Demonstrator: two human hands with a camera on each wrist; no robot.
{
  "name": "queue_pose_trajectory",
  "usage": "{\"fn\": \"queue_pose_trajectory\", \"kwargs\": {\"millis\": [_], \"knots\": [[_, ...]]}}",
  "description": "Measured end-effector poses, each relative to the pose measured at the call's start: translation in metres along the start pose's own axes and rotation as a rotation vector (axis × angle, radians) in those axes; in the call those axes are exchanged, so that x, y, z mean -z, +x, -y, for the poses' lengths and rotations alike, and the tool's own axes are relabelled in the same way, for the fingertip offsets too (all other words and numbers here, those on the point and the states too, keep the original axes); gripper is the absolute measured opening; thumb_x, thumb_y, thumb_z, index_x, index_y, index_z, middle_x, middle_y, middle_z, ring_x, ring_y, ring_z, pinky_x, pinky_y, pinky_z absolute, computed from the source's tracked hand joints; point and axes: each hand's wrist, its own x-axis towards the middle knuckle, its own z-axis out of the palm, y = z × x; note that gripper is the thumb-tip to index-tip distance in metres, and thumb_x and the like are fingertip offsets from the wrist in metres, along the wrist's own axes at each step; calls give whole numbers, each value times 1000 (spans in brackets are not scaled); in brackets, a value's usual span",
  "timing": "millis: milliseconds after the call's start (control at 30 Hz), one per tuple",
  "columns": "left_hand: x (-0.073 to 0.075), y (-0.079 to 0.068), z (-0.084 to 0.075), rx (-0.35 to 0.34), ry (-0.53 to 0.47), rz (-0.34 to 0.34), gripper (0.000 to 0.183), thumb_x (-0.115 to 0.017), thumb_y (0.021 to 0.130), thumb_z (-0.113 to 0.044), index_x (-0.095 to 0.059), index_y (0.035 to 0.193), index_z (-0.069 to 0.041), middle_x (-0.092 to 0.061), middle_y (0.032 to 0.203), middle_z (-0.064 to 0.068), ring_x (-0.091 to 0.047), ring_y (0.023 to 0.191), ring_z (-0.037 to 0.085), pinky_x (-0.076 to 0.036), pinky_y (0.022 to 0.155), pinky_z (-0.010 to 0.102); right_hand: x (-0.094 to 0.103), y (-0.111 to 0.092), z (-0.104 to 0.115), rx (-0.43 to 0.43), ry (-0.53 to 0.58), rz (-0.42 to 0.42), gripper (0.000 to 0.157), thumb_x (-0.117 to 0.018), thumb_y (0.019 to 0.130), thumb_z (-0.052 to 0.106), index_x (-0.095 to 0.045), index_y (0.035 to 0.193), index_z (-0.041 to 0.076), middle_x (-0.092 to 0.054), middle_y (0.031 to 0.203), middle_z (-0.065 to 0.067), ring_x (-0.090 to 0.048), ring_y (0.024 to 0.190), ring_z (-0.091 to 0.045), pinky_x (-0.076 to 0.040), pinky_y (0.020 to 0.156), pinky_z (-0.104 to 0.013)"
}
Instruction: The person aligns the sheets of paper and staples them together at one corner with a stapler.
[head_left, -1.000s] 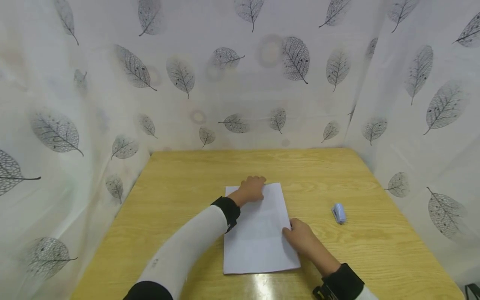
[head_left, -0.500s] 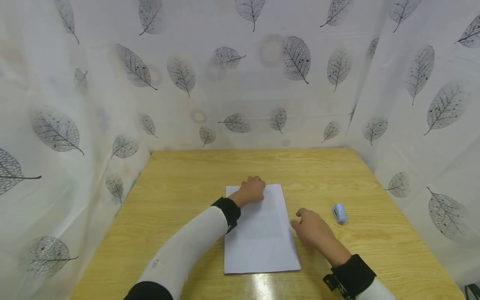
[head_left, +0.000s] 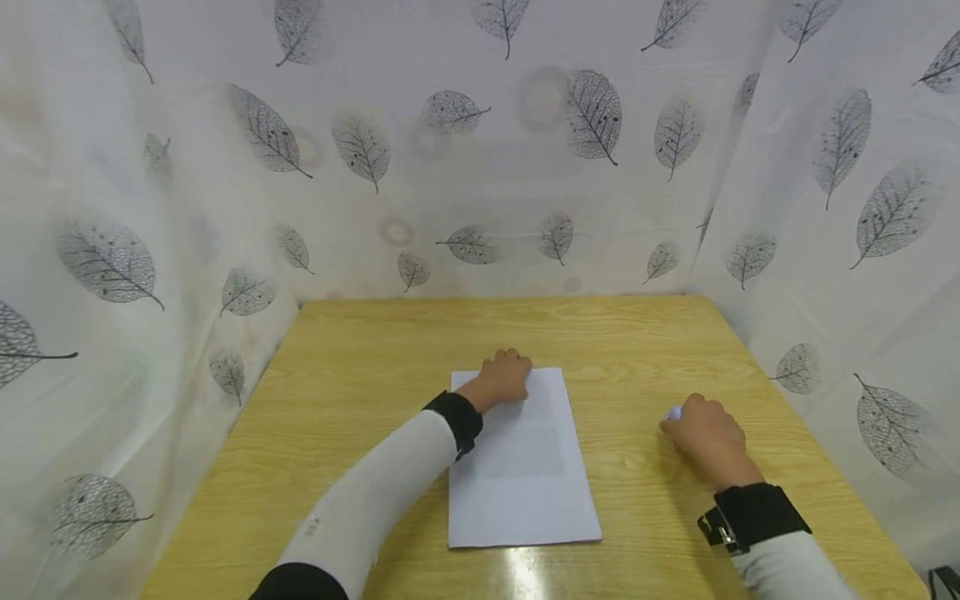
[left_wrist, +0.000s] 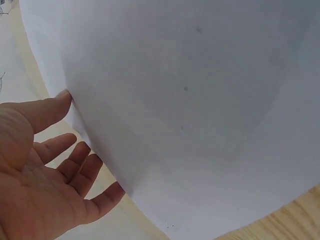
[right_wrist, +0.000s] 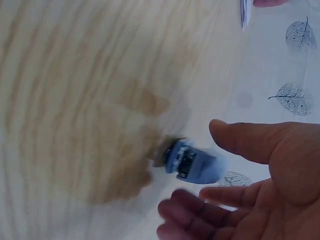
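Observation:
A stack of white paper sheets (head_left: pixel 525 492) lies on the table in the head view. My left hand (head_left: pixel 502 379) rests at its far edge. In the left wrist view, the thumb and fingertips of that left hand (left_wrist: pixel 55 175) touch the edge of the paper (left_wrist: pixel 190 110), with the fingers spread and loosely bent. To the right, my right hand (head_left: pixel 708 437) reaches over a small light-blue stapler (head_left: pixel 674 412), mostly covered by it. The right wrist view has the stapler (right_wrist: pixel 197 164) between the thumb and the fingers of the right hand (right_wrist: pixel 260 185), with gaps around it.
The wooden table (head_left: pixel 360 350) extends around the paper. A white curtain with leaf prints (head_left: pixel 480 183) hangs behind it and along both sides. A small dark object (head_left: pixel 943 582) shows at the lower right corner.
My right hand has let go of the paper's right edge and moved right to the stapler. The left hand stays at the far edge of the paper.

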Motion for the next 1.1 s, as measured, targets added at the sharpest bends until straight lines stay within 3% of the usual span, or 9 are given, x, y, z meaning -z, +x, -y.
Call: {"fn": "queue_pose_trajectory", "kwargs": {"millis": [100,233,467,700,900,1100], "knots": [[2,-1,0,-7,19,6,55,-73,94,-34,-56,142,-12,-52,144,13,-46,132,31,-42,109,53,-5,6,-6,32,18,27,46,-57,96,21,-50,120,-18,-61,98,-31,-59,77,-35,-49,60,-43],[4,1,1,-13,30,15,57,-73,94,-35,-55,143,-12,-51,144,12,-46,133,31,-41,110,53,-11,12,1,65,20,5,40,-56,95,12,-52,126,-12,-64,103,-29,-61,83,-35,-50,63,-44],[6,4,-1,-9,29,46,58,-72,95,-33,-53,144,-10,-49,146,13,-43,136,30,-37,115,51,-18,22,42,184,22,-29,44,-58,99,13,-52,138,-7,-63,124,-32,-65,102,-39,-55,78,-51],[7,9,-2,28,-2,102,51,-67,96,-25,-54,142,-8,-46,145,14,-40,134,30,-33,118,51,-30,38,78,266,-41,-46,37,-57,100,9,-55,135,-3,-65,121,-26,-65,109,-38,-56,86,-54],[7,9,-1,43,-38,113,56,-66,96,-23,-47,146,-6,-41,151,16,-35,140,32,-30,120,53,-38,48,92,297,-65,-73,33,-56,99,5,-58,131,-4,-67,115,-26,-67,101,-35,-58,80,-51],[8,6,-1,33,-72,101,61,-66,97,-22,-38,150,-9,-38,156,14,-30,148,32,-25,122,55,-41,52,99,262,-77,-55,36,-59,99,8,-58,133,-3,-67,115,-24,-67,97,-33,-58,77,-49]]}}
